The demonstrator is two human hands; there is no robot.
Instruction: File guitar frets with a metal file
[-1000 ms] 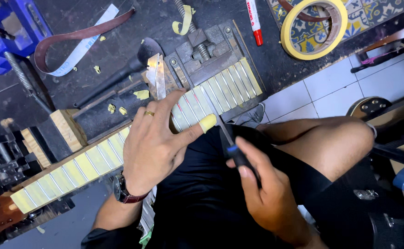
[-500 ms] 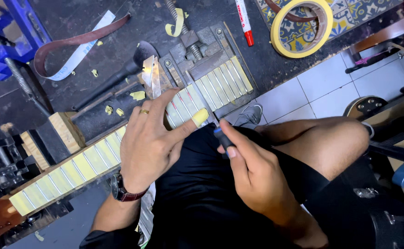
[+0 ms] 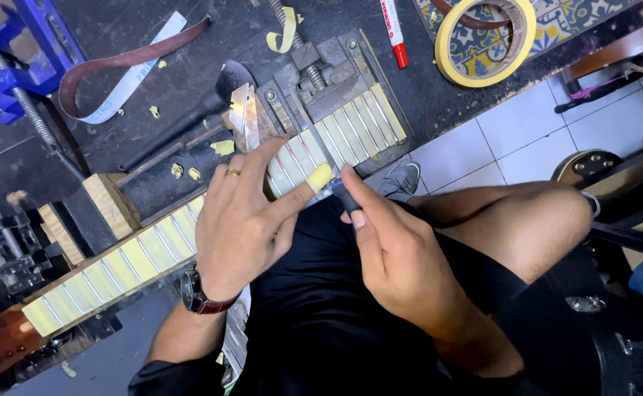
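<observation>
Your left hand (image 3: 244, 220) presses flat on the long wooden guitar neck masked with yellow tape strips (image 3: 141, 257); your right hand (image 3: 395, 249) grips a small dark-handled tool (image 3: 345, 196) at its edge. Around them on the dark tabletop (image 3: 189, 81) lie a yellow tape roll (image 3: 486, 40), a red-capped marker (image 3: 393, 29) and a blue vise (image 3: 24, 51).

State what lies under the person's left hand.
The left hand rests on a guitar neck whose fretboard is masked with yellow tape between frets. The frets directly beneath the palm are covered.
</observation>
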